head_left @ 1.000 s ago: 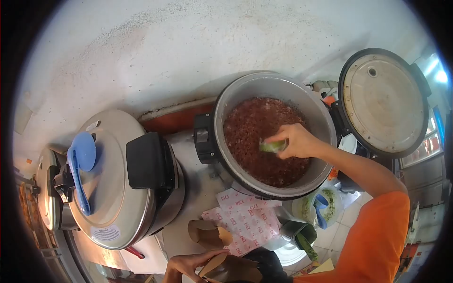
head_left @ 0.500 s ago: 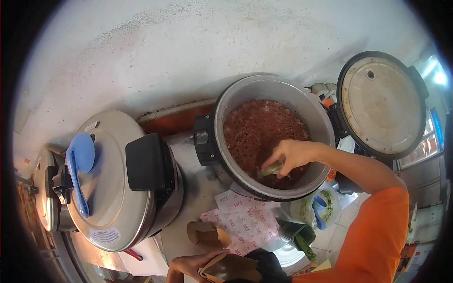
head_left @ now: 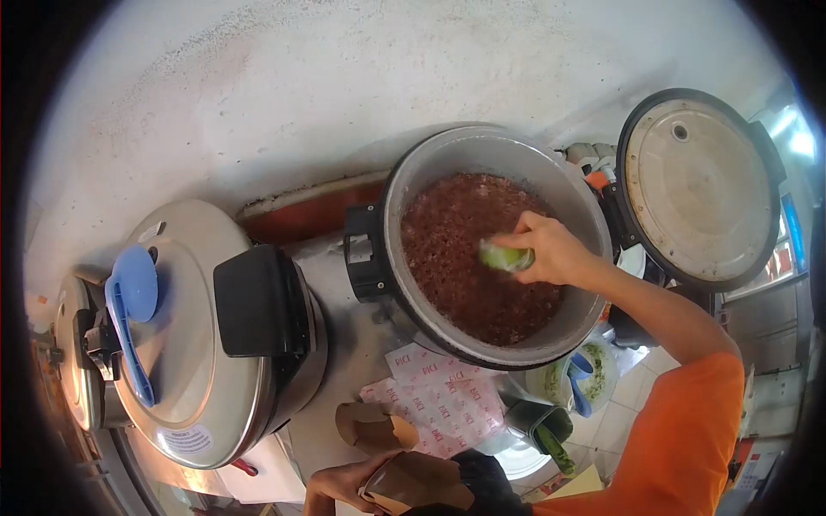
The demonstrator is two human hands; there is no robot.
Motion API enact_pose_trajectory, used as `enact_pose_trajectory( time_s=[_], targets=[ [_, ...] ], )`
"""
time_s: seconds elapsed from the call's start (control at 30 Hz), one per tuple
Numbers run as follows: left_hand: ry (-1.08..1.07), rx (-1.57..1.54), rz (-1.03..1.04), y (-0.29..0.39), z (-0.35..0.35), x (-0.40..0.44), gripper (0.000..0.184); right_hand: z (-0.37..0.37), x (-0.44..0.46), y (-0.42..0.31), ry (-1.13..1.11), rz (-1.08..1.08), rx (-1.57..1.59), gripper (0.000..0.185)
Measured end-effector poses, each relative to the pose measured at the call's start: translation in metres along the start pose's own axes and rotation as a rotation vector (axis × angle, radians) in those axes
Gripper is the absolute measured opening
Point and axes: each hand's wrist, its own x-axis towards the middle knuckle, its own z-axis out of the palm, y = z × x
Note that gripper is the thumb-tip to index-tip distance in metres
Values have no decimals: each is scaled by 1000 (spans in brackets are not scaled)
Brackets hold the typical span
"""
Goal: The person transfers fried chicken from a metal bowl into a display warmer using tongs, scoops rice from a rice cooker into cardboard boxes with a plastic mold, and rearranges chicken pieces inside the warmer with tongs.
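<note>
My right hand [head_left: 551, 251] is inside the large open rice cooker [head_left: 564, 163], its fingers closed round a small pale-green cup-like scoop [head_left: 506, 256]. Motion blurs the scoop, and I cannot tell what is in it. Below it lies a bed of dark reddish-brown rice [head_left: 456, 284]. At the bottom edge my left hand [head_left: 348, 482] grips the side of a brown paper food box [head_left: 423, 483]; the inside of the box shows only in part. Another brown paper box [head_left: 372, 430] stands just beyond that hand, beside printed paper sheets [head_left: 439, 391].
The cooker's lid [head_left: 697, 189] stands raised at the right. On the left, a closed rice cooker [head_left: 194, 344] carries a blue rice paddle [head_left: 133, 284]. A tub with blue utensils [head_left: 582, 383] and a dark green container [head_left: 538, 421] sit near my right forearm. A wall [head_left: 344, 77] rises behind.
My right hand has lifted the green scoop up from the rice, moving it slightly farther away from me. My left hand still holds the box, which has tilted a little.
</note>
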Motion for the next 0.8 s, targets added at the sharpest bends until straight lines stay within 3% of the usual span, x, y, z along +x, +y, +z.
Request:
enact_pose_trajectory(
  time_s=[0.2,0.47,0.63,0.7,0.73,0.8],
  targets=[
    [19,1,18,10,1,1,109,8,-1,-8,-148,62,122,53],
    [73,-68,38,7,4,-6,111,16,-8,-26,-402,-59,281,53],
    [302,-65,-26,21,1,-15,104,0,10,-19,-594,-124,320,52],
    [370,-56,4,27,-4,-13,104,-6,17,-8,-792,20,503,48],
    [433,-45,36,31,-7,-12,104,-10,15,-6,-788,19,500,48],
    [499,-26,76,35,-13,-12,103,-22,8,-4,-771,398,801,45]
  ],
)
